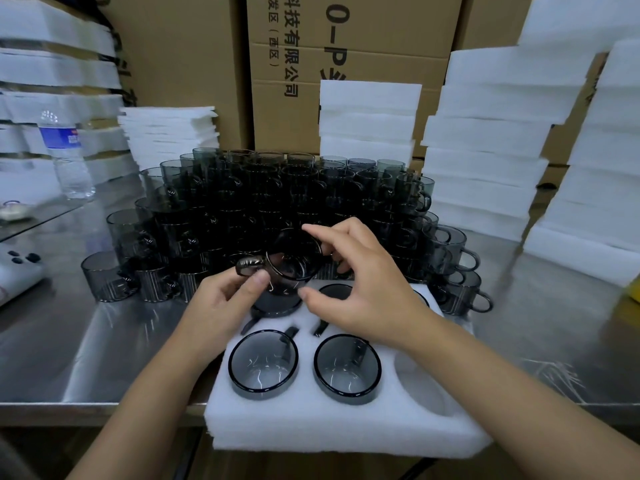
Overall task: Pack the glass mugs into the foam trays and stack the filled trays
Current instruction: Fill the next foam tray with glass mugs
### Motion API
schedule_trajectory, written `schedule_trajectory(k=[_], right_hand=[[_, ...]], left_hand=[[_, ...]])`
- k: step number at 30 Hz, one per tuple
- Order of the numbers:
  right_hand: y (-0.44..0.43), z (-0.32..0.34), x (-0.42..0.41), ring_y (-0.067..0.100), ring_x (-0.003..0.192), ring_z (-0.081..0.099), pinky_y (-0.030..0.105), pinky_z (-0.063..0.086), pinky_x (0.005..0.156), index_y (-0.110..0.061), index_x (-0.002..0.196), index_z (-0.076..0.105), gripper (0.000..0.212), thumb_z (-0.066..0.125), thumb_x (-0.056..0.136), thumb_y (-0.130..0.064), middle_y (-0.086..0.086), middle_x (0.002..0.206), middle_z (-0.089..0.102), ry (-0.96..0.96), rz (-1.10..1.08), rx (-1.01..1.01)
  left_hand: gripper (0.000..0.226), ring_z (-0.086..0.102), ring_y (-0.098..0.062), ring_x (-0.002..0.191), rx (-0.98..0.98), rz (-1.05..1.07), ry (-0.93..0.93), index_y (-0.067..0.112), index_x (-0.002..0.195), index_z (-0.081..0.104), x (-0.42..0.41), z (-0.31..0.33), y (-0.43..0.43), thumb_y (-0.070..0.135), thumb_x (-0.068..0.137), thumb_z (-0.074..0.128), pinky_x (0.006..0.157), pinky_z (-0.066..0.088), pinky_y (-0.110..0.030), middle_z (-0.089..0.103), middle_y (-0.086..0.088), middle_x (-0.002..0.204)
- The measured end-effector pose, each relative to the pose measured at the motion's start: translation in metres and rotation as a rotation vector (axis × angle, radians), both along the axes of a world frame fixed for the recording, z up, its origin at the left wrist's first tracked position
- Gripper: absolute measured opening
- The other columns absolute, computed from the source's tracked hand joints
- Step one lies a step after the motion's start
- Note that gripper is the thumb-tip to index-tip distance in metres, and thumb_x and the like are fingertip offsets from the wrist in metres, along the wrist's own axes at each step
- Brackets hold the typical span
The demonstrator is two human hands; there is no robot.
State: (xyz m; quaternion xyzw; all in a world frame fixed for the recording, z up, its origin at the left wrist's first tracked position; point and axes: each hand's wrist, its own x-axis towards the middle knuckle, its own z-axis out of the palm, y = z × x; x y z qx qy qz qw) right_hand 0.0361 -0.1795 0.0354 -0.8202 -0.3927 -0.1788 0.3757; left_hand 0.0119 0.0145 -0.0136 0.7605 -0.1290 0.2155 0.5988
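A: Status?
B: Smoked glass mug [294,261] tilted above the foam tray [346,431], back row. Left hand [221,299] pinches its handle, right hand [360,292] spans the rim. Two front pockets filled, front-right pocket [419,386] empty.
A: Remaining?
B: Plenty, I'd say. Big mug pile [277,195] on the bench [104,341].

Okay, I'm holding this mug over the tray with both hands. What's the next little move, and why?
Probably carry the held mug to the near-right cavity, turn it upright and lower it in. That cavity of the foam tray is visibly empty, while the seated mugs fill the two beside it. The left hand and right hand hold it tilted.
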Motion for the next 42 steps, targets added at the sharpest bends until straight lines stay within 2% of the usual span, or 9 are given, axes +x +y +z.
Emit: schedule_trajectory(k=[4,10,16,23,27,31,35,38,42], right_hand=[[0.0,0.001,-0.001,0.005,0.095,0.045,0.012,0.035,0.081,-0.02,0.122,0.052,0.052,0.076,0.075,-0.019,-0.011,0.1,0.048,0.031,0.021,0.033],[0.0,-0.001,-0.001,-0.009,0.122,0.042,0.011,0.039,0.096,-0.03,0.133,0.042,0.067,0.078,0.077,-0.027,-0.021,0.132,0.049,0.123,0.122,0.011],[0.002,-0.003,-0.001,-0.003,0.125,0.043,0.013,0.033,0.104,-0.03,0.142,0.039,0.072,0.076,0.08,-0.027,-0.013,0.134,0.049,-0.039,0.157,-0.069],[-0.028,0.027,-0.01,0.0,0.1,0.054,0.017,0.043,0.086,-0.05,0.117,0.052,0.048,0.067,0.071,-0.053,-0.014,0.108,0.055,0.096,-0.059,0.174],[-0.061,0.042,-0.033,-0.009,0.085,0.057,0.005,0.04,0.064,-0.044,0.095,0.055,0.048,0.054,0.058,-0.075,-0.026,0.094,0.058,0.084,-0.251,-0.094],[-0.081,0.037,-0.064,-0.015,0.088,0.05,0.007,0.042,0.063,-0.048,0.093,0.049,0.059,0.039,0.053,-0.09,-0.044,0.104,0.045,0.043,-0.326,-0.365],[-0.088,0.025,-0.082,-0.01,0.095,0.049,0.017,0.043,0.065,-0.053,0.096,0.046,0.061,0.038,0.049,-0.091,-0.036,0.101,0.049,0.067,-0.389,-0.392],[-0.09,0.023,-0.087,-0.006,0.093,0.048,0.014,0.04,0.064,-0.053,0.095,0.047,0.057,0.039,0.051,-0.089,-0.032,0.088,0.053,0.031,-0.445,-0.368],[-0.086,0.023,-0.088,-0.001,0.086,0.048,0.013,0.039,0.067,-0.048,0.102,0.051,0.063,0.037,0.056,-0.088,-0.029,0.09,0.052,-0.005,-0.474,-0.46]], left_hand=[[0.038,0.068,-0.004,0.085,-0.045,-0.045,0.032,0.025,0.086,0.075,0.001,-0.003,0.001,0.045,0.093,0.043,0.074,0.048,-0.011,0.075,-0.001,0.091],[0.043,0.068,0.005,0.085,-0.071,-0.106,0.048,0.04,0.083,0.077,-0.003,0.004,-0.005,0.045,0.087,0.034,0.069,0.045,-0.003,0.075,0.013,0.09],[0.042,0.069,0.001,0.082,-0.068,-0.095,0.076,0.039,0.085,0.077,-0.002,0.002,-0.002,0.053,0.088,0.037,0.068,0.046,-0.004,0.076,0.008,0.087],[0.06,0.065,-0.021,0.11,-0.177,-0.159,0.102,0.027,0.108,0.073,0.001,-0.007,0.004,0.074,0.08,0.048,0.094,0.045,-0.041,0.071,-0.003,0.114],[0.055,0.066,-0.018,0.108,-0.141,-0.149,0.087,0.025,0.105,0.074,0.001,-0.008,0.004,0.067,0.086,0.044,0.091,0.045,-0.039,0.071,-0.001,0.114],[0.051,0.068,-0.02,0.104,-0.127,-0.145,0.096,0.023,0.102,0.075,0.001,-0.007,0.004,0.058,0.086,0.042,0.088,0.047,-0.038,0.072,-0.002,0.11],[0.049,0.069,-0.019,0.101,-0.092,-0.138,0.088,0.025,0.101,0.076,0.0,-0.005,0.003,0.056,0.086,0.041,0.087,0.048,-0.037,0.073,-0.002,0.107],[0.047,0.068,-0.019,0.103,-0.087,-0.136,0.078,0.025,0.101,0.076,0.0,-0.006,0.003,0.054,0.086,0.042,0.09,0.047,-0.041,0.073,-0.001,0.108],[0.046,0.067,-0.015,0.105,-0.074,-0.128,0.062,0.026,0.099,0.076,0.0,-0.006,0.004,0.054,0.086,0.042,0.091,0.046,-0.038,0.072,0.002,0.111]])
